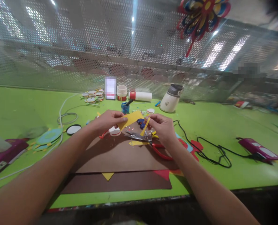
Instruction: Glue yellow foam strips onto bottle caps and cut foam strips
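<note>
Table (23,106), bright green, carries a brown sheet (120,156) lying flat near its front edge. Red-handled scissors (141,137) lie on the sheet's far part, blades pointing left, handles under the right wrist. Above them the left hand (107,121) holds a yellow paper piece (131,118), fingers clenched on its left edge. The right hand (163,128) is just beside it, its fingers pinching a narrow yellow strip (145,126) at the piece's right side.
</note>
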Motion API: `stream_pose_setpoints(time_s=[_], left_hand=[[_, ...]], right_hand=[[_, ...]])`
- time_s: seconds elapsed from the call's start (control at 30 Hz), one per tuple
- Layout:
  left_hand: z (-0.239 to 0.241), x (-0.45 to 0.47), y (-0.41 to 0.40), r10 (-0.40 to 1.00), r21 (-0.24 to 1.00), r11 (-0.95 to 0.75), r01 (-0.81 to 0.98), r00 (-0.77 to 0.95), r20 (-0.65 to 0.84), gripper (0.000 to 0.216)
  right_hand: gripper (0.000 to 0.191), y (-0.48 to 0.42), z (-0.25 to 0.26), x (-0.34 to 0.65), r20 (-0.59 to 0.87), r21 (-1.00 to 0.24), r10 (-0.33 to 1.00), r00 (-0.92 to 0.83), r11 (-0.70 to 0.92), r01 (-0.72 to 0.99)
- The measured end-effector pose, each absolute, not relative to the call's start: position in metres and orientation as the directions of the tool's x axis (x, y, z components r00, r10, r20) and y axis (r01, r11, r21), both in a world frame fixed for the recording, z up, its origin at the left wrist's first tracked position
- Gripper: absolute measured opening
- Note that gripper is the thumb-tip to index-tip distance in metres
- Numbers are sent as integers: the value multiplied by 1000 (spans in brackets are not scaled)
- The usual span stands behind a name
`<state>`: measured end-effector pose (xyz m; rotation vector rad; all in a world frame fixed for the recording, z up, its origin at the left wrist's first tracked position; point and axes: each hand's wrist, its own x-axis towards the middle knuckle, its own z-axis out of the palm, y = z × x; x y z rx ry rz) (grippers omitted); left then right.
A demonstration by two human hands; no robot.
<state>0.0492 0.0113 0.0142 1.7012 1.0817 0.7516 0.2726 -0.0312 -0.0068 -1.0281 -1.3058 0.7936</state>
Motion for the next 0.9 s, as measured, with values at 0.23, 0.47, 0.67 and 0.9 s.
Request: stream_pose_setpoints(time_s=[0.23, 0.47, 0.67, 0.9], left_hand=[[8, 52, 14, 920, 943, -149, 299, 391, 21, 37], [-6, 57, 22, 963, 935, -155, 319, 262, 70, 45], [-11, 62, 21, 944, 860, -254, 442, 308, 121, 36], [-4, 65, 15, 898, 723, -390, 570, 410, 162, 29]], right_hand=[[22, -28, -9, 275, 374, -924, 914, 160, 351, 152], [17, 4, -27, 307, 298, -883, 919, 260, 162, 441], [25, 16, -14, 357, 277, -643, 933, 231, 2, 766], [30, -38, 17, 300, 211, -275, 929, -304, 355, 893]])
